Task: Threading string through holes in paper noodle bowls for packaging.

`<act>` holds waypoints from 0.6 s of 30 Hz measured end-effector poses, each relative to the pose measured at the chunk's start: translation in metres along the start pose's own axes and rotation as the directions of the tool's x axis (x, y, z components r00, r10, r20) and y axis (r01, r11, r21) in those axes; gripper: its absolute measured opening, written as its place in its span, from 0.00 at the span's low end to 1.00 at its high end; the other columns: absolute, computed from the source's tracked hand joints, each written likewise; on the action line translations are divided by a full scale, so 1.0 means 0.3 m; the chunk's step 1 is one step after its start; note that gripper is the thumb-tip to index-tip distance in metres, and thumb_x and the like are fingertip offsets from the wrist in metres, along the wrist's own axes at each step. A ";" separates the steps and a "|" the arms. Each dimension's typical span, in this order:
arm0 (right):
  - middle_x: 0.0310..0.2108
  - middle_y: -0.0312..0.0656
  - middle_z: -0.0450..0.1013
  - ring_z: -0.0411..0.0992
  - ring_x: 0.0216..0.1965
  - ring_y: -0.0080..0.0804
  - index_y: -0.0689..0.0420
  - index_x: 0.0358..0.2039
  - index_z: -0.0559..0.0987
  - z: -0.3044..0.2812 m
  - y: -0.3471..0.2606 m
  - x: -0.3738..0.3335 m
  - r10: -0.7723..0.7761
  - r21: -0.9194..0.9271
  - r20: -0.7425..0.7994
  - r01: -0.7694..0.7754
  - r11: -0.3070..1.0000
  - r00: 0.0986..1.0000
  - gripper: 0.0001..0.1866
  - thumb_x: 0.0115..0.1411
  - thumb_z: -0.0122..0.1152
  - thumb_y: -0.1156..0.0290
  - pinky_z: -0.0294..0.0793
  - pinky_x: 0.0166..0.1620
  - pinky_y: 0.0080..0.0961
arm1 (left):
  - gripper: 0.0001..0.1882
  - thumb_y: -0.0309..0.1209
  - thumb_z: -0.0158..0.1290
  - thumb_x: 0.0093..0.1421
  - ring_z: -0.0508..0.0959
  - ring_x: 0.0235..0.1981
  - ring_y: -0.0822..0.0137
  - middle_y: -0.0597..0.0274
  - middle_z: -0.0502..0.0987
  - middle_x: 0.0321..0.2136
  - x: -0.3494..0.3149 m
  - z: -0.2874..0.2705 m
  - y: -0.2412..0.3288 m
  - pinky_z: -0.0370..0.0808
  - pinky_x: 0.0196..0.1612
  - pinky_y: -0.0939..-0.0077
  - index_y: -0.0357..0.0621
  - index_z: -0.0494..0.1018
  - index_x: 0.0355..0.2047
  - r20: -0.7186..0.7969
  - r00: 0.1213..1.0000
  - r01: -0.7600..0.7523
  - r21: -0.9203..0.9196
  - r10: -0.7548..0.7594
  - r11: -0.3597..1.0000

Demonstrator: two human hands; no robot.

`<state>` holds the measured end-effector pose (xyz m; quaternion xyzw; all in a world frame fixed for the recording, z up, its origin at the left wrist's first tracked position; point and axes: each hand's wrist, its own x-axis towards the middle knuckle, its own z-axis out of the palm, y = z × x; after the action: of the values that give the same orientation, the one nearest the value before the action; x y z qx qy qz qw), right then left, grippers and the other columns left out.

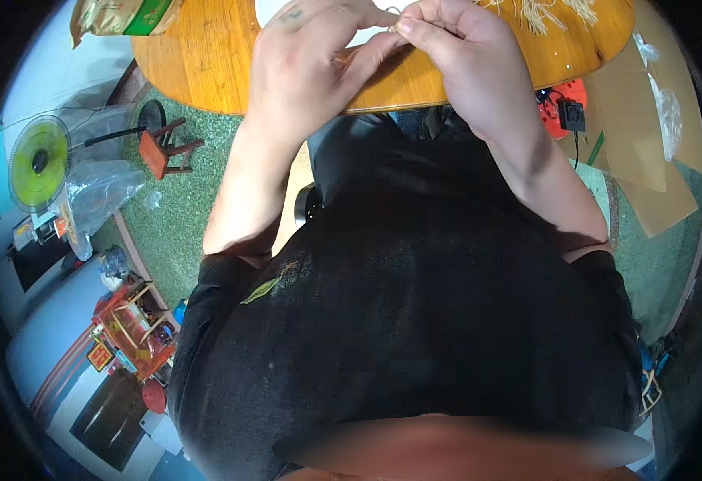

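Over the near part of the wooden table (199, 68), my two hands meet at the fingertips. My left hand (307, 68) is closed, its thumb and forefinger reaching to a thin pale string (393, 10). My right hand (479, 60) pinches the same string between thumb and forefinger; most of it is hidden by the fingers. Under and behind my left hand lies something white and flat (269, 11), partly covered. Bundles of cream-coloured strings (537, 16) lie on the table to the right of my right hand.
A brown and green package (127, 16) sits at the table's far left. On the left are a green-bladed fan (40, 163) and a small red stool (157, 154). A red power strip (563, 108) with a black adapter and flattened cardboard (643, 144) lie at right.
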<state>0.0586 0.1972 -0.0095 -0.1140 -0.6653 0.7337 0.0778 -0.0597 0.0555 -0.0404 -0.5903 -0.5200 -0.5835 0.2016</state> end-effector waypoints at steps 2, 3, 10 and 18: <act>0.28 0.35 0.76 0.71 0.32 0.20 0.66 0.31 0.79 0.002 -0.001 -0.001 -0.002 -0.005 0.000 0.002 1.000 1.000 0.09 0.67 0.58 0.75 0.72 0.38 0.21 | 0.13 0.21 0.69 0.51 0.82 0.34 0.52 0.52 0.81 0.31 -0.005 0.002 -0.003 0.78 0.37 0.64 0.40 0.79 0.36 -0.036 0.998 -0.055 0.056 0.057 0.997; 0.28 0.35 0.76 0.71 0.32 0.20 0.66 0.31 0.79 0.003 -0.001 -0.001 0.013 -0.006 0.002 -0.013 1.000 1.000 0.09 0.68 0.58 0.75 0.72 0.38 0.21 | 0.13 0.21 0.69 0.51 0.82 0.34 0.52 0.52 0.81 0.31 -0.006 0.000 0.000 0.78 0.37 0.64 0.40 0.79 0.36 -0.037 0.998 -0.055 0.058 0.057 0.997; 0.28 0.34 0.73 0.70 0.29 0.21 0.66 0.37 0.81 0.004 -0.002 -0.015 -0.144 0.013 -0.038 0.145 0.989 0.989 0.04 0.65 0.63 0.78 0.72 0.37 0.22 | 0.08 0.18 0.64 0.54 0.82 0.32 0.52 0.51 0.81 0.30 0.120 -0.055 0.177 0.78 0.36 0.66 0.37 0.80 0.34 0.290 0.869 0.217 0.506 -0.401 0.835; 0.30 0.47 0.74 0.75 0.31 0.37 0.65 0.33 0.82 -0.030 -0.066 -0.018 -0.413 -0.553 0.046 0.367 0.748 0.910 0.04 0.57 0.67 0.79 0.72 0.35 0.28 | 0.05 0.17 0.62 0.56 0.83 0.31 0.55 0.51 0.81 0.29 0.095 -0.047 0.178 0.78 0.35 0.69 0.37 0.81 0.34 0.183 0.827 0.402 0.470 -0.532 0.786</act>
<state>0.0655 0.2065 0.0099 -0.0189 -0.8528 0.4734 0.2197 -0.0274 0.0342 0.0083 -0.4677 -0.7867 -0.3938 0.0856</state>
